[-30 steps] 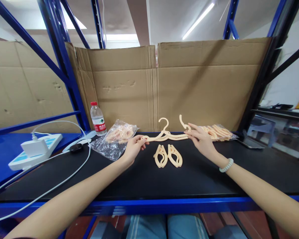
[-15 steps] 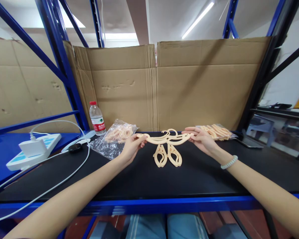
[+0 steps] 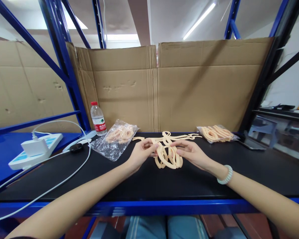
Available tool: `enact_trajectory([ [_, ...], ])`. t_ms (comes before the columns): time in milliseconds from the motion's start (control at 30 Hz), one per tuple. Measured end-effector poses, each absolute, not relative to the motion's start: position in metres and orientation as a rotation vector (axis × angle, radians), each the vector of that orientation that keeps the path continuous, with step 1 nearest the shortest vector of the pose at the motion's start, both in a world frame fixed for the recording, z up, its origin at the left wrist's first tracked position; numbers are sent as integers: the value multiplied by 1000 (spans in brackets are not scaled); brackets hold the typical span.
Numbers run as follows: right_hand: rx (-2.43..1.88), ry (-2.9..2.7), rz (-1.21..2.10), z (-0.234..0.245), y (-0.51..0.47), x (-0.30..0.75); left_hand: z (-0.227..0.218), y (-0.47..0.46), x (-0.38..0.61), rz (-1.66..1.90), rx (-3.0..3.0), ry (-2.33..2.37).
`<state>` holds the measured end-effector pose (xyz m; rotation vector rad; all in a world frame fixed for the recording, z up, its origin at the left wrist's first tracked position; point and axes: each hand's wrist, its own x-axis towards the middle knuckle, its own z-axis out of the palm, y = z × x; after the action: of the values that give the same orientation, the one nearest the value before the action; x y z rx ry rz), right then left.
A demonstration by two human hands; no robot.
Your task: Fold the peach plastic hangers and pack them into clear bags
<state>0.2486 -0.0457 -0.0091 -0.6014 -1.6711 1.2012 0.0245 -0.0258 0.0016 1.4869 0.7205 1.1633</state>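
Observation:
My left hand and my right hand hold a cream plastic folding hanger between them over the middle of the black tabletop. Its two arms hang downward and inward, and both hands are closed, fingertips pinching its sides. Just behind and below it lie folded hangers of the same colour, partly covered by the held one. Farther back, an unfolded hanger stretches across the table, its middle partly hidden.
Plastic bags of cream hangers lie at the back left and back right. A water bottle, a white power strip and cables are on the left. A dark flat device rests at right. Cardboard walls the back.
My hands have come closer together and slightly down. The hanger's arms, spread wide before, are now folded downward. The unfolded hanger behind has come into view.

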Motion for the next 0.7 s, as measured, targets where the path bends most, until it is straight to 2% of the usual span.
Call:
enact_trajectory([
  [367,-781,-1926,648,-9,-47,250,1,-29,26,1185,1629,670],
  [467,-763,-1955,630,-9,-49,248,1,-29,26,1152,1717,641],
  [700,-705,-2017,824,-10,-58,242,2,-30,27,1137,1716,702],
])
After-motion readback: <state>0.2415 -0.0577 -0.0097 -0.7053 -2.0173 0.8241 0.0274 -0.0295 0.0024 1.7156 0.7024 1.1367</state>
